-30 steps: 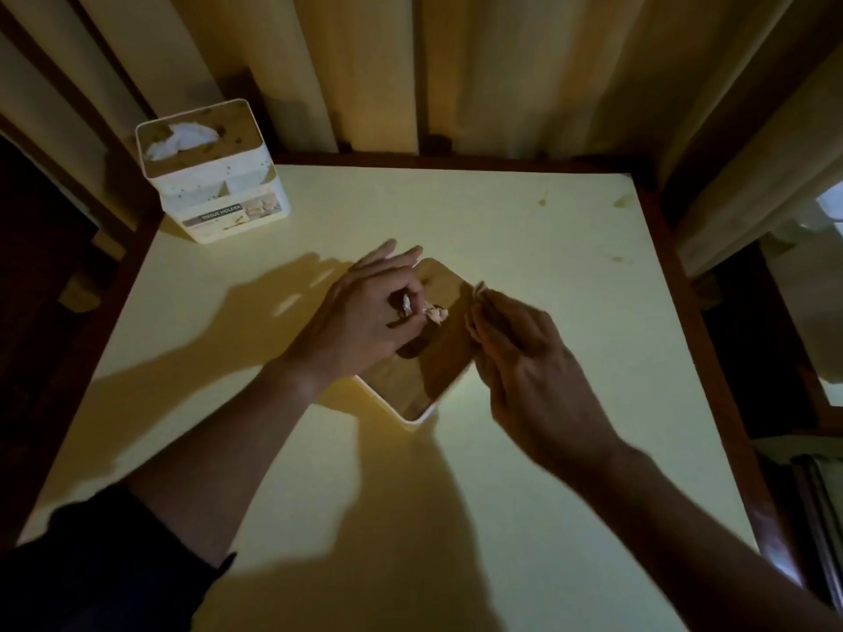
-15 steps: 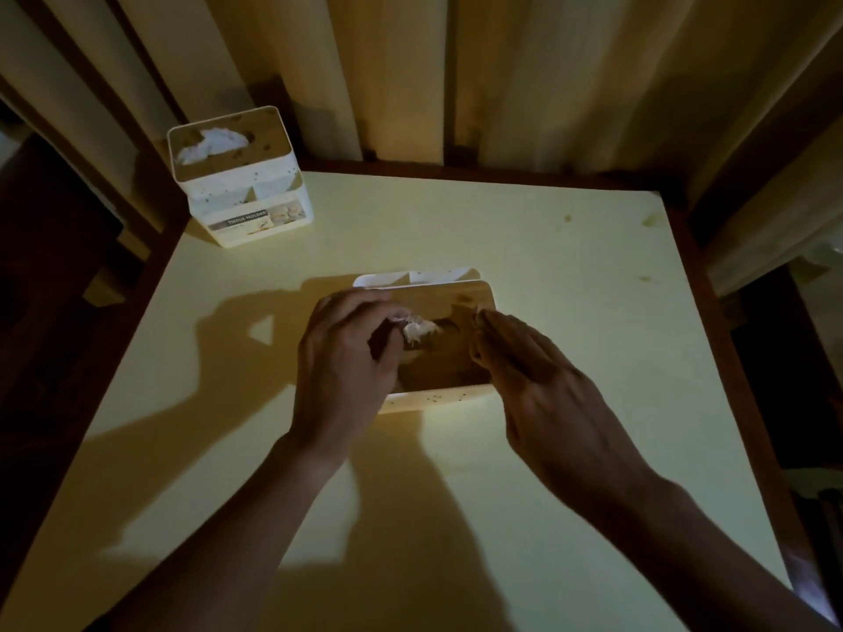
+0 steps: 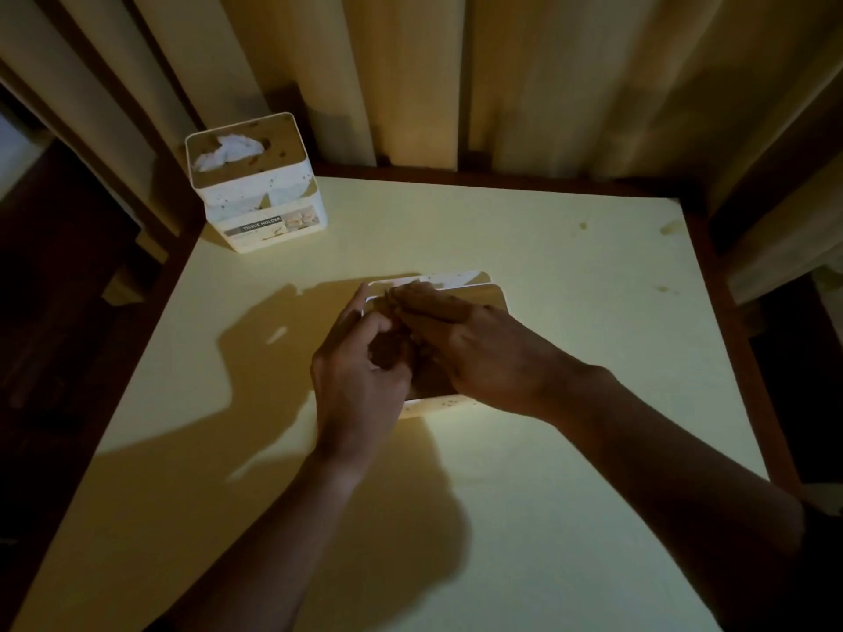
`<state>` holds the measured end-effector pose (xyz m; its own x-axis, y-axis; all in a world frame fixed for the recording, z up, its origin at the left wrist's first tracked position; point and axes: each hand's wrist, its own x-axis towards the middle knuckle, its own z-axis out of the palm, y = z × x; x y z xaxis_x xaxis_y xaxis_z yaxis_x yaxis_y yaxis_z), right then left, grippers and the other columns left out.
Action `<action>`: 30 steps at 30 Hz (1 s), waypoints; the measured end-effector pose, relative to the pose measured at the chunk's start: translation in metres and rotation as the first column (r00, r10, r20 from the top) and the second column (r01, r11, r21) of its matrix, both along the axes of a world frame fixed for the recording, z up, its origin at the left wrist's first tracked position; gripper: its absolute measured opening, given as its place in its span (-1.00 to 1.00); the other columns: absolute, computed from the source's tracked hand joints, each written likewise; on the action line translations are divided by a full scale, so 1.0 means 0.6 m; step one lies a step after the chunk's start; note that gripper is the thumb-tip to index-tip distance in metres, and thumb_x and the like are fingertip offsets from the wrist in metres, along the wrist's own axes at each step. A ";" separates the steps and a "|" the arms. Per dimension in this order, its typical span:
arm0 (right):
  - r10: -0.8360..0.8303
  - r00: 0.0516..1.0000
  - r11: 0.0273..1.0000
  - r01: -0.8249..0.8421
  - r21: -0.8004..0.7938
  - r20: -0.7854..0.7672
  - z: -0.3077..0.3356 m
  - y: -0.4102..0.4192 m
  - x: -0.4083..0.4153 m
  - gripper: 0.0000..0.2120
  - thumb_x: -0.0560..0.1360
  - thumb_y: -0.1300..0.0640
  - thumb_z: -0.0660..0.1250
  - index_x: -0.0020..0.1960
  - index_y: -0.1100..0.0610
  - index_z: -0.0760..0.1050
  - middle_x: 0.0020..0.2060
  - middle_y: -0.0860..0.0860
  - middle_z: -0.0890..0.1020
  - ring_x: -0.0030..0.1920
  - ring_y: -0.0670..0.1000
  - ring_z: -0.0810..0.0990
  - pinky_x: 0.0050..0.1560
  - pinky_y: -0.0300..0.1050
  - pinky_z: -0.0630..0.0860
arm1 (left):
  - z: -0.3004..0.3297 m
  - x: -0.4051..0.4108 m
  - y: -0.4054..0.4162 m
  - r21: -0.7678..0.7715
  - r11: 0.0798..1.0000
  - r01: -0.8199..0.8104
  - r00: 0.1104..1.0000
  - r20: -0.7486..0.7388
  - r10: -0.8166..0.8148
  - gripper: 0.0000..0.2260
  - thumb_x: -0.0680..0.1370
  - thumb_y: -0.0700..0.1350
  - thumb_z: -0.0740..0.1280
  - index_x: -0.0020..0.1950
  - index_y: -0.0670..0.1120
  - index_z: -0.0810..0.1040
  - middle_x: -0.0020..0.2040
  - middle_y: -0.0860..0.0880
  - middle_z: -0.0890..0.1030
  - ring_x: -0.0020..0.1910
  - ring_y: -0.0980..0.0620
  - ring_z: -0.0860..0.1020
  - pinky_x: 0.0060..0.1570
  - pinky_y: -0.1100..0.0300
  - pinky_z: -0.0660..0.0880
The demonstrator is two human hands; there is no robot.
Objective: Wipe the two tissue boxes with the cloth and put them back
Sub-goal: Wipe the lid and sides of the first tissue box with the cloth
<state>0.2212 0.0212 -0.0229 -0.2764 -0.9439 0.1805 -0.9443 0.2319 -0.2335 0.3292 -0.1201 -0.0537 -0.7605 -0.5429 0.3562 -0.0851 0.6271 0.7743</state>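
Two white speckled tissue boxes with brown wooden lids are on the pale yellow table (image 3: 570, 472). One tissue box (image 3: 262, 198), with white tissue poking out of its top, stands at the table's far left corner. The other tissue box (image 3: 490, 296) lies at the table's middle under both hands. My left hand (image 3: 360, 380) is curled at its left edge, fingers bent over the lid. My right hand (image 3: 492, 353) lies across the lid, fingertips at its far left corner. The tissue in the slot is hidden. No cloth is in sight.
Pale curtains (image 3: 502, 84) hang close behind the table. A dark wooden rim (image 3: 730, 312) borders the tabletop. A few small stains (image 3: 670, 228) mark the far right corner. Dark furniture stands to the left and right of the table.
The middle box has been turned square to me. My right hand moved from its right edge across the lid to the left, covering the tissue that showed at the slot.
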 end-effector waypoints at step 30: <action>-0.433 0.883 0.876 0.459 -0.148 0.180 0.018 0.128 0.080 -0.48 0.54 0.47 0.42 0.46 0.19 0.60 0.43 0.07 0.63 0.41 0.10 0.64 0.37 0.08 0.60 | 0.007 -0.006 0.007 0.001 1.000 0.006 0.999 -0.051 -0.006 -0.79 0.39 -0.17 0.51 -0.22 -0.03 0.47 0.34 0.00 0.61 0.36 0.10 0.54 0.24 0.02 0.52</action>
<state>0.2691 0.0979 -0.0121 -0.6945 -0.6687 0.2656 -0.7059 0.5619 -0.4313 0.3259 -0.1159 -0.0496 -0.7446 -0.5387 0.3941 -0.0416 0.6267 0.7781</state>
